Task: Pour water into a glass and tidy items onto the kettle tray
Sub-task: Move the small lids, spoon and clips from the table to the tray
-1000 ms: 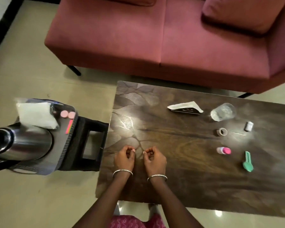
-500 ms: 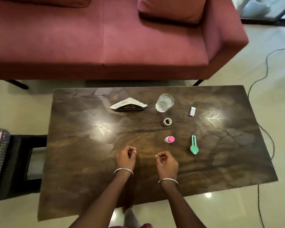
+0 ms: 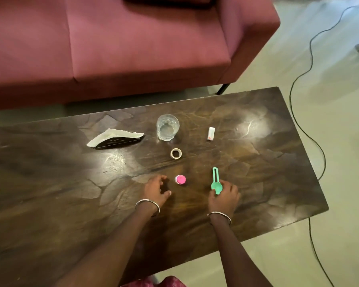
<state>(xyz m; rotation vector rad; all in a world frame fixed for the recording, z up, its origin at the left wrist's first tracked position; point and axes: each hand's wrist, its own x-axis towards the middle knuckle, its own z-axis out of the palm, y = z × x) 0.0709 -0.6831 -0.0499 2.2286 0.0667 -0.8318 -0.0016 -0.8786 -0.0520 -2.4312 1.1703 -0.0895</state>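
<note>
A clear glass point(image 3: 167, 127) with water in it stands upright at the far middle of the dark wooden table point(image 3: 50, 193). A small pink-capped bottle point(image 3: 180, 179) lies near the table's middle, and a green plastic spoon point(image 3: 215, 176) lies to its right. My right hand point(image 3: 224, 196) pinches the spoon's bowl end between thumb and fingers. My left hand point(image 3: 157, 188) hovers just left of the pink-capped bottle with loosely curved fingers, holding nothing. The kettle and its tray are out of view.
A black napkin holder with white tissue point(image 3: 115, 138) lies left of the glass. A small tape roll point(image 3: 176, 153) sits in front of the glass, a small white packet point(image 3: 210, 133) to its right. A red sofa point(image 3: 133, 48) stands behind; a black cable point(image 3: 311, 131) runs along the floor at right.
The view swung right, so the kettle tray left the frame. Both hands uncurled and moved forward and apart: the right onto the green spoon, the left toward the pink-capped bottle.
</note>
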